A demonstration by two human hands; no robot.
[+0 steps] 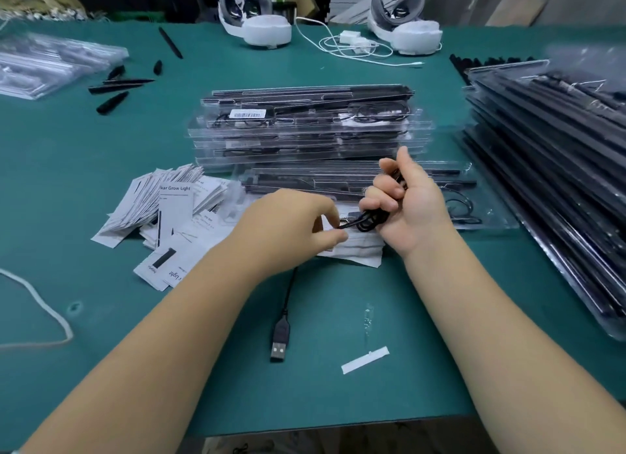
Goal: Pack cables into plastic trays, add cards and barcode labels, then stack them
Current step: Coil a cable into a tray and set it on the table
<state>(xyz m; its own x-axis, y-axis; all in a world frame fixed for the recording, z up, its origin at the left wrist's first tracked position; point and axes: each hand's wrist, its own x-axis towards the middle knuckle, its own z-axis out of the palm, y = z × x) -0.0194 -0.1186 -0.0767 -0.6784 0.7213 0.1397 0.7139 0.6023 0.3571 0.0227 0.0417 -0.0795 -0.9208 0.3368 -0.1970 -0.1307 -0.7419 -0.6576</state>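
A person is working at a bench covered by a green mat (101,182), its matte surface dented in places, with dark clutter and cardboard lining the far edge. Both bare forearms are reaching in from below. The right hand (411,203) is curling its fingers around a coiled black cable (369,220), glossy and thin, while the left hand (291,223) is pinching the cable's loose run between thumb and fingertips. The cable's tail is trailing down onto the mat and ending in a flat USB plug (280,340) with a metal mouth.

Just behind the hands, an open clear plastic tray (491,216) is lying flat, already carrying long black bars and a wire loop. Beyond it, a stack of filled trays (305,132) is rising, the top one bearing a white barcode label (247,114). A taller, slanting pile of trays (559,169) is crowding the right edge, and empty clear trays (50,64) are sitting at far left, blurred.

Printed paper cards (169,213) are fanning out loosely left of the hands. Small black tapered pieces (115,91), possibly caps or clips, are scattered beyond. Two white rolls (267,30) and a white charger cable (352,43) are resting at the back. A white backing strip (365,360) is lying near the front edge.
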